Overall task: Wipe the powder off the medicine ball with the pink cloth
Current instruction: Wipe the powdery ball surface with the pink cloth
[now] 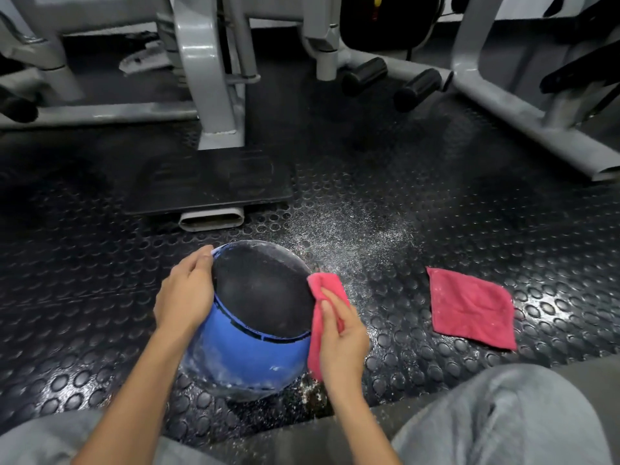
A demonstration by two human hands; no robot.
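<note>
Studded rubber floor [469, 203] carries the medicine ball [255, 317] near its front edge, powder on its lower blue band. Left hand [184, 293] lies open-fingered against the ball's left side, apparently steadying it. Right hand [339, 333] grips the pink cloth [323, 286], pressed to its right flank. A second cloth [469, 307] lies flat, well apart.

1. The medicine ball [250, 330] is blue around a black panel, streaked with white powder.
2. The pink cloth [323, 317] is deep pink.
3. A second cloth [471, 308] is the same pink, flecked white.
4. The rubber floor mat [436, 196] is black with raised round studs, dusted white.
5. The machine frames [208, 68] are grey.
6. The trousers [503, 417] are light grey.
</note>
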